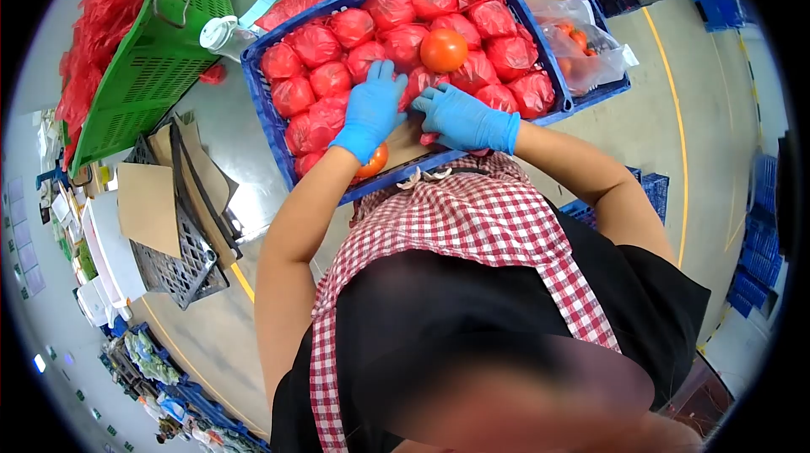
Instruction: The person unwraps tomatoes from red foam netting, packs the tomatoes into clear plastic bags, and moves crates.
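A blue crate (277, 149) in front of me holds rows of tomatoes wrapped in red plastic (391, 9). One bare tomato (444, 51) lies on top of them, and another bare tomato (372, 162) is partly hidden under my left wrist. My left hand (372, 110), in a blue glove, lies over the wrapped tomatoes with its fingers stretched out. Beside it my gloved right hand (466, 118) has its fingers curled at a red-wrapped tomato (423, 82); its palm side is hidden. Brown cardboard (405, 146) shows at the crate's near side.
A tilted green crate (126, 73) full of red plastic bags stands at left. A clear jar (226, 36) sits by the blue crate's corner. To the right, a second blue crate (609, 86) holds a plastic bag of tomatoes (582, 48). Cardboard (150, 208) leans at left.
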Available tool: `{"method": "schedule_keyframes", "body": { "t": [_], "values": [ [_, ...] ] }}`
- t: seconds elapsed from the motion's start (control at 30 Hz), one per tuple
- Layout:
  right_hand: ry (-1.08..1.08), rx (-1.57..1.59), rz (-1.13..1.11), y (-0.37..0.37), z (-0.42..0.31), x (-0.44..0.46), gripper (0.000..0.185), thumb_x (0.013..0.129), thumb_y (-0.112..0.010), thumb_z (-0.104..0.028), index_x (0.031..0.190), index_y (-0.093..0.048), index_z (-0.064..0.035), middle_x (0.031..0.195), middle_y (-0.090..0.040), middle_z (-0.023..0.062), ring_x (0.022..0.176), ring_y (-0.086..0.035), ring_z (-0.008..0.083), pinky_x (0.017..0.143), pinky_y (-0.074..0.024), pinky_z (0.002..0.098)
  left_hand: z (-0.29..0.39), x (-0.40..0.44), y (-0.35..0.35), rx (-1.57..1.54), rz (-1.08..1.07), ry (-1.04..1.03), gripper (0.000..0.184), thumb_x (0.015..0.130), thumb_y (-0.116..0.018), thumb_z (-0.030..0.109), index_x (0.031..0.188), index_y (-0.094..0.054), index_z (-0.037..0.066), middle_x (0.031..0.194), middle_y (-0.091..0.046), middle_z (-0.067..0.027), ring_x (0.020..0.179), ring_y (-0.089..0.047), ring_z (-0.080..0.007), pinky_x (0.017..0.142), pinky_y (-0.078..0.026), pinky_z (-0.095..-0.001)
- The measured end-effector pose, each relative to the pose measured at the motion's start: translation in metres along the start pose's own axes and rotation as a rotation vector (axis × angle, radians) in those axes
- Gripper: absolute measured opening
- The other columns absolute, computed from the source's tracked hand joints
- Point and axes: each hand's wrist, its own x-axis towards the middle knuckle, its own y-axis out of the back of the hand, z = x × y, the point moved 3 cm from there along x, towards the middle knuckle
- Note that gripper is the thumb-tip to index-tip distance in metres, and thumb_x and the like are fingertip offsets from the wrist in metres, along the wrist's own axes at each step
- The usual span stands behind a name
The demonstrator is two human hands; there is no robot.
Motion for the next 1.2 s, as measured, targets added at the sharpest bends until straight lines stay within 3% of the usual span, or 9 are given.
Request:
{"method": "schedule_keyframes", "body": {
  "t": [0.13, 0.17, 0.27, 0.4, 0.53, 0.67, 0.7, 0.83, 1.2],
  "values": [
    [-0.53, 0.535, 0.283, 0.008, 0.025, -0.019, 0.023, 0.08, -0.062, -0.024, 0.081, -0.064, -0.001, 0.084, -0.064, 0.0124, 0.08, -0.06, 0.0311, 0.073, -0.0474, 0.0392, -0.016, -0.012, 0.015, -0.398, 0.158, -0.008, 0.049, 0.068, -0.075, 0.027, 0.111, -0.058, 0.012, 0.12, -0.053, -0.0098, 0.117, -0.048, -0.0252, 0.086, -0.049, -0.0352],
    [-0.666, 0.76, 0.432, 0.022, 0.037, -0.025, 0.028, 0.084, -0.061, -0.025, 0.084, -0.062, 0.0029, 0.077, -0.064, 0.016, 0.073, -0.062, 0.0275, 0.068, -0.0487, 0.0371, -0.025, -0.011, 0.013, -0.556, 0.236, 0.03, 0.046, 0.069, -0.075, 0.026, 0.11, -0.058, 0.011, 0.118, -0.054, -0.0098, 0.114, -0.05, -0.0248, 0.087, -0.048, -0.0345],
    [-1.043, 1.072, 0.656, 0.046, 0.086, -0.061, 0.031, 0.086, -0.064, -0.027, 0.103, -0.063, -0.0017, 0.094, -0.063, 0.0025, 0.085, -0.057, 0.0117, 0.075, -0.0464, 0.0256, -0.044, -0.009, 0.016, -1.053, 0.336, 0.181, 0.034, 0.072, -0.075, 0.017, 0.102, -0.062, 0.006, 0.105, -0.061, -0.0081, 0.099, -0.058, -0.0205, 0.088, -0.045, -0.0293],
    [-0.781, 1.455, 1.046, 0.079, 0.111, -0.09, 0.039, 0.082, -0.067, -0.025, 0.113, -0.06, -0.0027, 0.092, -0.065, 0.0037, 0.087, -0.06, 0.0104, 0.079, -0.0474, 0.0233, -0.043, -0.003, 0.002, -1.03, 0.403, 0.258, 0.022, 0.078, -0.069, 0.019, 0.095, -0.064, 0.005, 0.088, -0.065, -0.0085, 0.084, -0.063, -0.0189, 0.077, -0.048, -0.0285],
    [-0.665, 0.358, 0.507, 0.104, 0.074, -0.044, 0.055, 0.072, -0.074, -0.024, 0.124, -0.055, -0.0187, 0.112, -0.061, 0.0129, 0.097, -0.061, 0.0243, 0.083, -0.0491, 0.0326, -0.025, 0.002, 0.002, -0.85, 0.352, 0.279, 0.018, 0.082, -0.065, 0.019, 0.093, -0.064, 0.005, 0.082, -0.066, -0.01, 0.075, -0.064, -0.0182, 0.069, -0.049, -0.0274],
    [-0.432, 0.182, 0.185, 0.071, 0.086, -0.008, 0.069, 0.066, -0.078, -0.023, 0.129, -0.049, -0.0177, 0.116, -0.058, 0.0134, 0.099, -0.06, 0.0264, 0.086, -0.0477, 0.0335, -0.023, 0.014, 0.03, -1.313, 0.434, 0.285, 0.02, 0.082, -0.065, 0.017, 0.097, -0.063, 0.003, 0.093, -0.067, -0.009, 0.082, -0.063, -0.0151, 0.073, -0.049, -0.0269],
    [-0.397, 0.175, 0.153, 0.068, 0.089, -0.004, 0.071, 0.066, -0.079, -0.023, 0.129, -0.048, -0.0153, 0.115, -0.059, 0.0126, 0.099, -0.06, 0.0245, 0.086, -0.0478, 0.0326, -0.026, 0.011, 0.041, -1.25, 0.346, 0.277, 0.036, 0.08, -0.068, 0.019, 0.112, -0.06, 0.004, 0.105, -0.065, -0.0108, 0.095, -0.061, -0.0165, 0.081, -0.048, -0.029],
    [-0.527, 1.124, 0.368, 0.072, 0.078, 0.001, 0.061, 0.071, -0.076, -0.015, 0.123, -0.05, 0.0011, 0.107, -0.062, 0.0062, 0.099, -0.056, 0.0112, 0.087, -0.0467, 0.0271, -0.026, -0.013, 0.057, -1.127, 0.16, 0.194, 0.078, 0.069, -0.079, 0.025, 0.136, -0.041, 0.01, 0.128, -0.052, -0.0142, 0.116, -0.05, -0.0208, 0.097, -0.041, -0.0319],
    [-0.297, 1.351, 0.315, 0.098, 0.007, 0.052, 0.062, 0.069, -0.078, -0.012, 0.123, -0.05, -0.0017, 0.112, -0.06, 0.0046, 0.102, -0.055, 0.0112, 0.092, -0.0436, 0.0278, -0.022, -0.041, 0.099, -1.529, 0.371, 0.206, 0.069, 0.072, -0.076, 0.014, 0.133, -0.044, 0.004, 0.127, -0.052, -0.009, 0.116, -0.049, -0.0164, 0.099, -0.039, -0.0308]
  ]
}}
